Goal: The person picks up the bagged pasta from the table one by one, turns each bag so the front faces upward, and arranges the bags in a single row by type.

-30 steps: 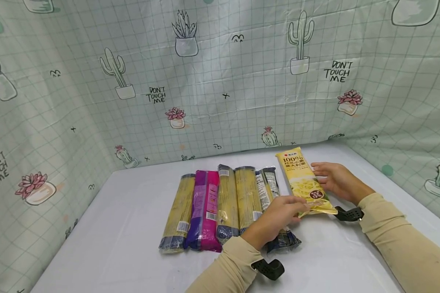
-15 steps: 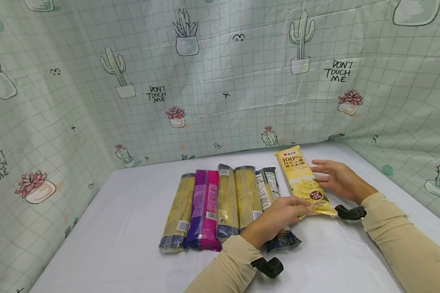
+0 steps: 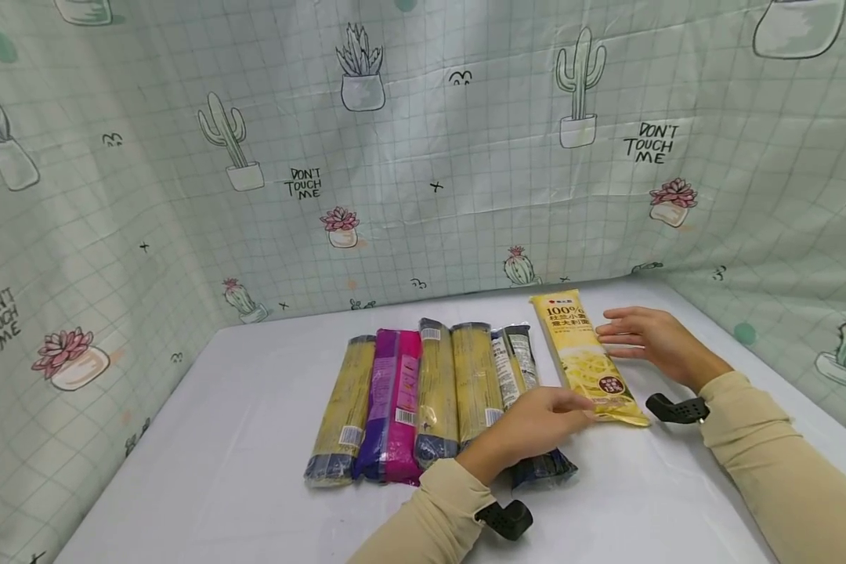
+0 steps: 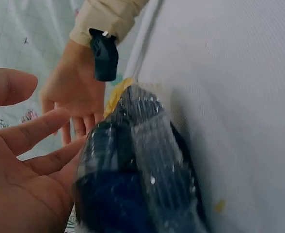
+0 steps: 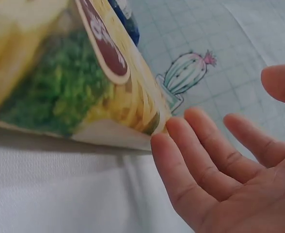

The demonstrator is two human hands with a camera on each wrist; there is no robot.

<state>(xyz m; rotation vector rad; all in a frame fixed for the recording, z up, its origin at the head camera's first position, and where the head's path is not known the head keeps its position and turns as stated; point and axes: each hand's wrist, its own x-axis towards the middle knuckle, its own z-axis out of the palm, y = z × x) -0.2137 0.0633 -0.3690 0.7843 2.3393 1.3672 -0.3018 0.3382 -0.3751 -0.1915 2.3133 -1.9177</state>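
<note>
A yellow pasta packet (image 3: 583,352) lies face up at the right end of a row of packets. My right hand (image 3: 659,342) is beside its right edge, fingers extended and thumb apart; in the right wrist view the fingertips (image 5: 163,145) are right at the packet's side. My left hand (image 3: 536,427) reaches over the lower part of the packet with black-and-white print (image 3: 513,368), its fingertips near the yellow packet's near left corner. In the left wrist view, the fingers of that hand (image 4: 28,170) are spread and grip nothing, alongside a packet's dark, clear-wrapped end (image 4: 118,194).
Left of these lie two clear spaghetti packets with dark blue ends (image 3: 437,384), a pink and purple packet (image 3: 391,399) and another spaghetti packet (image 3: 341,399). A white cloth covers the table (image 3: 247,439). Patterned curtains (image 3: 423,149) rise behind it and at both sides.
My left hand has let go of the yellow packet's near end and drawn back slightly. The packet's near end has settled lower. My right hand has moved slightly away from its side.
</note>
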